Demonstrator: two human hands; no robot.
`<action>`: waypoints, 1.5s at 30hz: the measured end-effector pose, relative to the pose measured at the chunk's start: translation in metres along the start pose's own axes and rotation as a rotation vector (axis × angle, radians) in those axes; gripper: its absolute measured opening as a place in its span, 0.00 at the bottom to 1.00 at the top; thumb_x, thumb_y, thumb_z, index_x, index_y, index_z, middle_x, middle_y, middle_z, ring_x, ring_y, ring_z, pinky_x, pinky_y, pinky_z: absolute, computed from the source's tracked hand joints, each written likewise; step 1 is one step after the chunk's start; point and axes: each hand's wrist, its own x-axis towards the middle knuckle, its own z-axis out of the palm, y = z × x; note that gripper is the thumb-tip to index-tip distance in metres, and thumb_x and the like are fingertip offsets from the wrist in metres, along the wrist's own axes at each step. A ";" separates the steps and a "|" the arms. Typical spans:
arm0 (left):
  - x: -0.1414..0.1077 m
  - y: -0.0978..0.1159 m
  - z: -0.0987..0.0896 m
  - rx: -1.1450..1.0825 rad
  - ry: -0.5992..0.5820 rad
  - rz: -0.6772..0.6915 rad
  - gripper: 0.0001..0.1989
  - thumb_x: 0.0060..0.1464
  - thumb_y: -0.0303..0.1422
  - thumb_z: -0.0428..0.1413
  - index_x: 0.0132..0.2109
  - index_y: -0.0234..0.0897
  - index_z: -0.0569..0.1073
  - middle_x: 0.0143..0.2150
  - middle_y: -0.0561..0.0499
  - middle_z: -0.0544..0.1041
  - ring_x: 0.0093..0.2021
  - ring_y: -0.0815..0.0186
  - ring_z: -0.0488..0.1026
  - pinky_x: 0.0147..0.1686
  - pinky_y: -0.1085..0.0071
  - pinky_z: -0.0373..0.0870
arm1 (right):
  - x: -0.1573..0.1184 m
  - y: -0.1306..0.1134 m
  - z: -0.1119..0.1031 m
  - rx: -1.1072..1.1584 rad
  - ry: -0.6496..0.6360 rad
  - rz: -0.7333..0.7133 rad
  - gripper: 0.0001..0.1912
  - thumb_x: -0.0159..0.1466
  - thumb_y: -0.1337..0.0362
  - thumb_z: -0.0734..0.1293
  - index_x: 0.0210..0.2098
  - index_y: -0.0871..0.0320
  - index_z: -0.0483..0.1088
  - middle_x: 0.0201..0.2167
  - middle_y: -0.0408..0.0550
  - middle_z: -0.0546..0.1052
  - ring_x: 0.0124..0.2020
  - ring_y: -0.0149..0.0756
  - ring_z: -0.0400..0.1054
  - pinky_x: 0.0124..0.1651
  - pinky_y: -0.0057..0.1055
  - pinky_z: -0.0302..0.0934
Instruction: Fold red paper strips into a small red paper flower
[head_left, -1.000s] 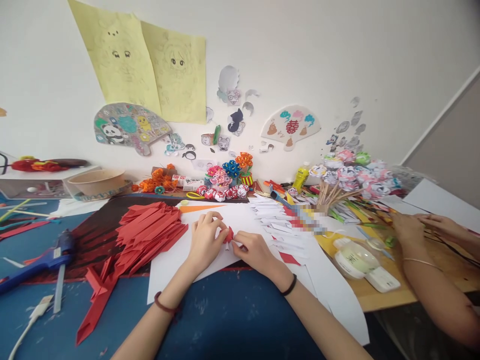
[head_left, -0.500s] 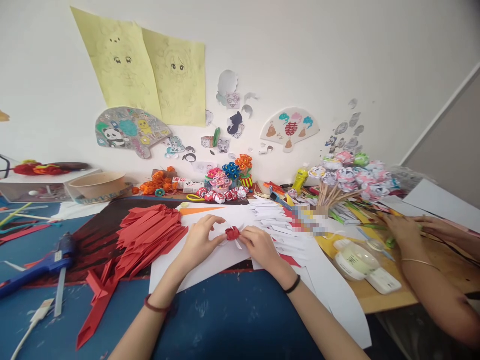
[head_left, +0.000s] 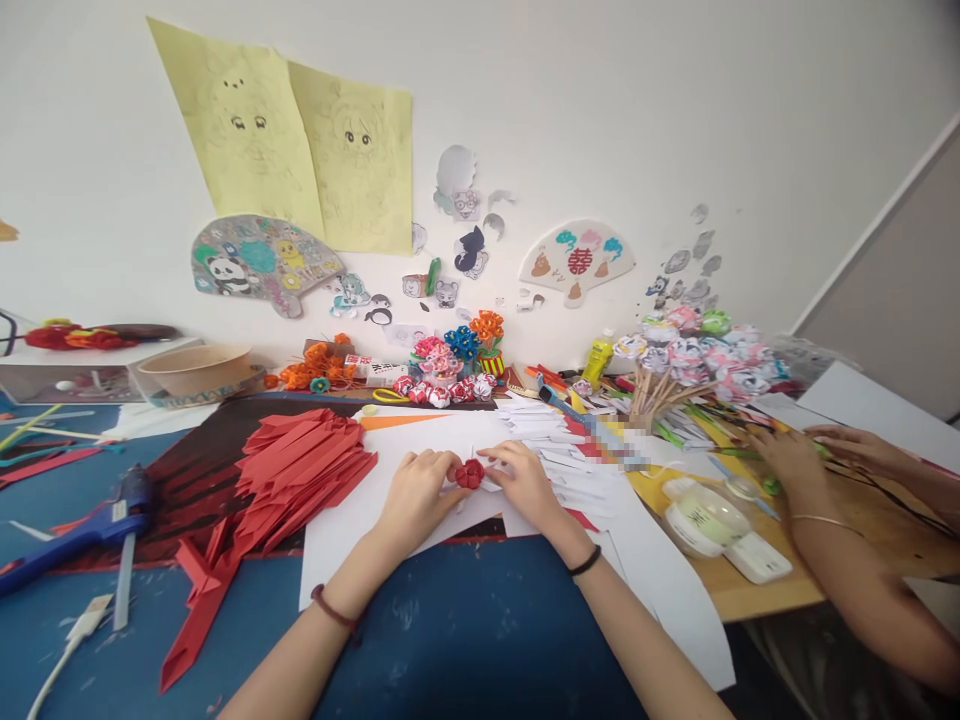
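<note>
A small red paper flower (head_left: 470, 474) with thin white strips sticking out sits between my hands, over a white sheet (head_left: 337, 540). My left hand (head_left: 421, 490) pinches the flower's left side with thumb and finger. On the other side, my right hand (head_left: 525, 484) has its thumb and forefinger apart, close to the flower's right edge. A pile of folded red paper strips (head_left: 304, 470) lies left of my left hand. White paper strips (head_left: 559, 450) are spread out beyond my right hand.
A blue glue gun (head_left: 131, 505) and a white cable (head_left: 67, 645) lie at the left. To the right are a round bottle (head_left: 705, 520), a white case (head_left: 761, 558) and another person's hands (head_left: 795, 460). Paper flowers (head_left: 690, 355) stand near the wall.
The red flower has turned to face me, with its white strips pointing differently. My left hand's fingers have closed in on it, while my right thumb and forefinger have parted.
</note>
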 end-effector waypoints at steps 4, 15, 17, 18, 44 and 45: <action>-0.002 0.001 0.004 0.042 0.008 -0.027 0.11 0.55 0.42 0.58 0.37 0.40 0.69 0.33 0.52 0.75 0.34 0.62 0.70 0.38 0.66 0.59 | 0.002 0.001 -0.005 0.174 -0.013 0.061 0.12 0.64 0.62 0.67 0.47 0.54 0.74 0.42 0.49 0.77 0.37 0.36 0.69 0.42 0.36 0.63; 0.002 -0.006 -0.002 -0.043 -0.056 -0.014 0.07 0.57 0.36 0.56 0.43 0.42 0.72 0.39 0.52 0.77 0.40 0.61 0.71 0.40 0.66 0.60 | 0.001 -0.003 -0.007 0.186 -0.146 0.092 0.20 0.53 0.55 0.75 0.44 0.53 0.76 0.38 0.47 0.79 0.39 0.40 0.69 0.41 0.34 0.62; 0.003 -0.006 -0.003 -0.057 -0.076 0.000 0.08 0.58 0.35 0.55 0.45 0.43 0.73 0.40 0.51 0.77 0.42 0.61 0.71 0.40 0.66 0.60 | 0.000 -0.004 -0.007 0.196 -0.143 0.123 0.22 0.53 0.56 0.76 0.46 0.53 0.75 0.34 0.45 0.78 0.35 0.36 0.68 0.38 0.32 0.61; 0.003 -0.006 -0.003 -0.056 -0.084 0.001 0.08 0.58 0.35 0.54 0.45 0.43 0.73 0.41 0.51 0.78 0.42 0.61 0.71 0.41 0.65 0.60 | 0.000 -0.004 -0.007 0.206 -0.149 0.135 0.23 0.53 0.57 0.76 0.47 0.53 0.74 0.32 0.44 0.78 0.33 0.35 0.67 0.38 0.31 0.61; 0.004 0.009 -0.001 0.060 -0.010 0.129 0.07 0.61 0.37 0.52 0.44 0.41 0.70 0.48 0.49 0.72 0.47 0.59 0.65 0.44 0.62 0.58 | -0.001 -0.008 -0.004 0.293 -0.206 0.071 0.18 0.57 0.52 0.72 0.41 0.54 0.68 0.24 0.36 0.70 0.23 0.28 0.61 0.29 0.26 0.56; 0.004 0.009 -0.001 0.053 -0.014 0.125 0.06 0.61 0.37 0.53 0.43 0.41 0.70 0.47 0.50 0.72 0.47 0.59 0.65 0.44 0.62 0.58 | -0.001 -0.007 -0.004 0.287 -0.204 0.066 0.17 0.57 0.52 0.72 0.41 0.53 0.68 0.24 0.36 0.70 0.24 0.29 0.61 0.29 0.26 0.56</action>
